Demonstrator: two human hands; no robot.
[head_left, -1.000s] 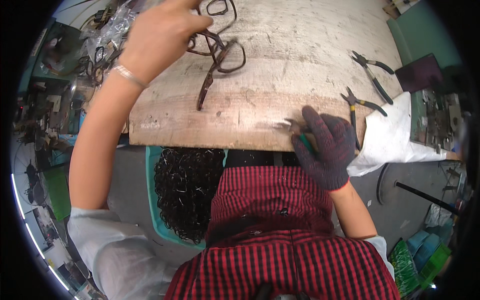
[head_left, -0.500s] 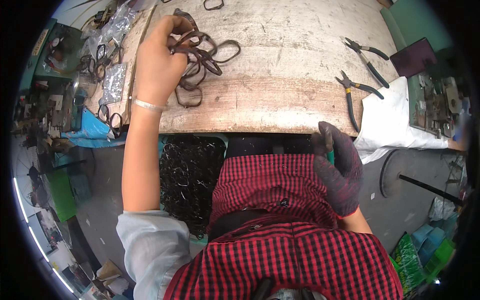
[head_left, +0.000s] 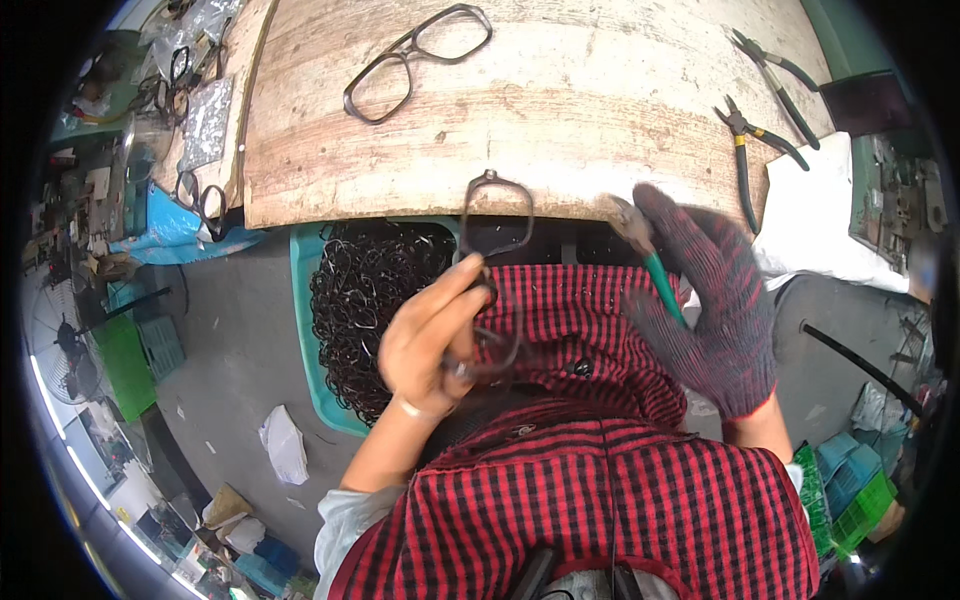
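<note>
My left hand (head_left: 430, 345) is above my lap, its bare fingers closed round a dark eyeglass frame (head_left: 530, 212). One rim stands up past the fingers in front of the table edge; the lower part is blurred by motion. My right hand (head_left: 715, 300), in a dark knitted glove, holds green-handled pliers (head_left: 662, 283), their metal jaws pointing up and left toward the table edge. The jaws are apart from the frame. Another dark eyeglass frame (head_left: 408, 48) lies on the wooden table (head_left: 600, 110) farther off, with no hand on it.
Two pliers (head_left: 742, 135) lie at the table's right side, near a white cloth (head_left: 810, 205). Below the table edge on the left, a teal bin (head_left: 312, 345) is full of dark curly scraps (head_left: 370, 300). More frames and plastic bags (head_left: 208, 125) lie at the far left.
My left hand has come from a bunch of frames on the table down to my lap with a frame in it. My right hand has risen slightly, its pliers now showing clearly.
</note>
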